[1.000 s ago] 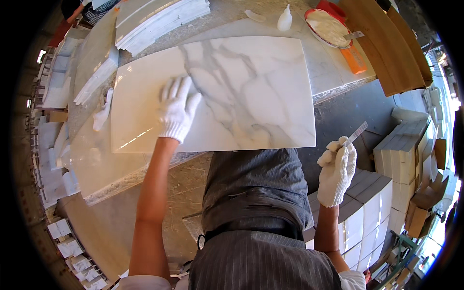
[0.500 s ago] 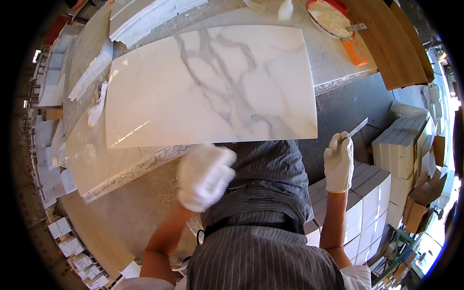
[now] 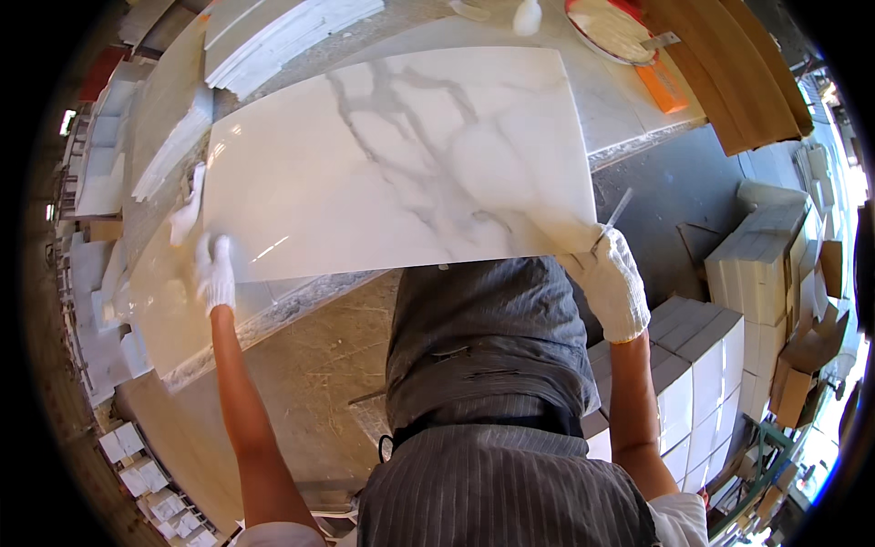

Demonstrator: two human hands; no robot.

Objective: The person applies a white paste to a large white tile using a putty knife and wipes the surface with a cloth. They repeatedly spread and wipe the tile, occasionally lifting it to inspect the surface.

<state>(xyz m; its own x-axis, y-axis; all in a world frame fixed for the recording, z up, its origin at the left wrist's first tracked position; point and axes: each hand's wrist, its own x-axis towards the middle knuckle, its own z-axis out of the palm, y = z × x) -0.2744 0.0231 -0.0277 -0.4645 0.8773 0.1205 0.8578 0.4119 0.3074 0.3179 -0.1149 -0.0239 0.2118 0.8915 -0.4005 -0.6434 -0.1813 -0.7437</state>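
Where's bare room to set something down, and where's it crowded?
Bare: the tabletop between the marble slab and orange box, plus the slab's middle. Crowded: far left, with stacked slabs; far right, with the paste bowl and brown cardboard.

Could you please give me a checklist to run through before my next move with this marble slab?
1. Both hands gloved: ok, the left hand and right hand wear white gloves.
2. Left hand's grip on the marble slab: cannot tell; it is at the near left corner, but blurred.
3. Right hand at the slab: ok, at the near right corner.
4. Right hand free of tools: not ok, it holds a thin blade.
5. Slab wholly over the table: not ok, its near right corner overhangs.
6. White bottle apart from the slab: ok.
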